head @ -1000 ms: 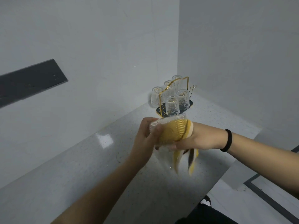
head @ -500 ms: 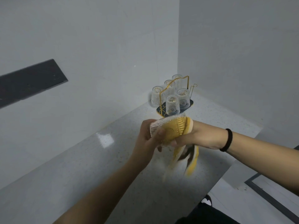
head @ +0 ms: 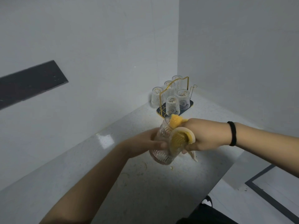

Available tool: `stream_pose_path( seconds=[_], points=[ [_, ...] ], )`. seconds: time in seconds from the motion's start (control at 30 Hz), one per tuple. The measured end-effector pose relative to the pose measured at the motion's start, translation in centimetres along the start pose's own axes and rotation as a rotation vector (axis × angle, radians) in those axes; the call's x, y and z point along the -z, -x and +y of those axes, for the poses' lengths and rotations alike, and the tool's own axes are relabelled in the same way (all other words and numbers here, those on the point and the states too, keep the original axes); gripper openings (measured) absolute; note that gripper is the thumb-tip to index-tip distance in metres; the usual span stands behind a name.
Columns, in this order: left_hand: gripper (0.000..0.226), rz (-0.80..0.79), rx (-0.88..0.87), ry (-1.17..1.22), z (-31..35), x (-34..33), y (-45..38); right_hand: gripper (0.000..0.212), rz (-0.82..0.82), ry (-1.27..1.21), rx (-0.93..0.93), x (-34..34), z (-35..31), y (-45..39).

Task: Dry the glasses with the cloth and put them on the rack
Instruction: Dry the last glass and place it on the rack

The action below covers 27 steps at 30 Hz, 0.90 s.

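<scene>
A ribbed clear glass (head: pixel 161 149) is held in the air above the counter, tilted with its thick base toward me. My left hand (head: pixel 145 143) grips it from the left, fingers curled round its side. My right hand (head: pixel 205 136) grips a yellow and white cloth (head: pixel 179 138) and presses it against the glass; part of the cloth pokes out above the glass and a tail hangs below the hand. Behind, in the corner, stands a gold wire rack (head: pixel 176 92) on a dark tray, with several glasses upside down on it.
The speckled grey counter (head: pixel 129 183) runs from the lower left to the corner. Its edge drops off on the right to a floor (head: pixel 258 199) with a dark border line. White walls close in behind and right, with a dark strip (head: pixel 29 81) on the left wall.
The glass has turned from lying sideways to tilted with its base toward me and now sits lower. The cloth has shifted round the glass, its hanging tail drawn up.
</scene>
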<state>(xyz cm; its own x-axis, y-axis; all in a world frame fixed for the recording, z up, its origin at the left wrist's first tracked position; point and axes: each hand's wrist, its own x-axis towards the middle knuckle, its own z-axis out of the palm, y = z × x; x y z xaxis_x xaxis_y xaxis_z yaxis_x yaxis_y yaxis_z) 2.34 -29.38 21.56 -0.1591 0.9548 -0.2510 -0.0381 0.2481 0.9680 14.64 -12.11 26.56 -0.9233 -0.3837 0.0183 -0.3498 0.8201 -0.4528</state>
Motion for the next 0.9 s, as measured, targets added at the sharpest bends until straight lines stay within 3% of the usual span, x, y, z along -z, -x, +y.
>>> stream_pose_path(
  seconds=[0.07,0.13,0.27,0.33,0.43,0.5,0.6,0.67,0.77,0.83,0.9],
  points=[
    [0.073,-0.052,-0.060,0.024,0.4,-0.5,-0.8,0.028,-0.062,-0.049,-0.092,0.1,0.0,-0.3],
    [0.069,-0.032,-0.068,0.133,0.0,-0.9,-1.1,0.028,0.007,-0.163,-0.129,0.0,0.3,-0.1],
    [0.070,0.177,-0.129,0.301,-0.9,-0.8,-0.9,0.014,0.388,-0.615,-0.207,-0.4,1.0,0.8],
    [0.070,0.269,-0.189,0.397,-0.7,-0.8,-1.1,0.031,0.543,-0.967,-0.213,-1.5,1.0,0.6],
    [0.080,0.370,-0.293,0.482,-0.3,-0.9,-2.1,0.063,0.622,-1.310,-0.244,-3.9,-0.1,-0.2],
    [0.078,0.447,-0.356,0.551,0.2,-1.1,-2.7,0.069,0.670,-1.299,-0.321,-5.3,-1.4,-0.7],
    [0.064,0.608,-0.398,0.704,0.8,-2.0,-3.3,0.048,0.819,-1.164,-0.475,-7.0,-3.5,-1.7],
    [0.057,0.672,-0.417,0.743,0.7,-3.3,-3.9,0.042,0.930,-1.212,-0.571,-6.9,-4.2,-2.9],
    [0.055,0.701,-0.447,0.775,0.0,-4.7,-5.1,0.046,1.088,-1.757,-0.432,-5.6,-2.7,-4.1],
    [0.068,0.745,-0.494,0.822,0.0,-4.7,-5.5,0.056,1.044,-2.003,-0.367,-5.4,-2.6,-4.5],
    [0.073,0.845,-0.531,0.829,0.0,-3.9,-5.6,0.059,0.964,-2.090,-0.303,-6.5,-3.5,-4.6]
  ],
)
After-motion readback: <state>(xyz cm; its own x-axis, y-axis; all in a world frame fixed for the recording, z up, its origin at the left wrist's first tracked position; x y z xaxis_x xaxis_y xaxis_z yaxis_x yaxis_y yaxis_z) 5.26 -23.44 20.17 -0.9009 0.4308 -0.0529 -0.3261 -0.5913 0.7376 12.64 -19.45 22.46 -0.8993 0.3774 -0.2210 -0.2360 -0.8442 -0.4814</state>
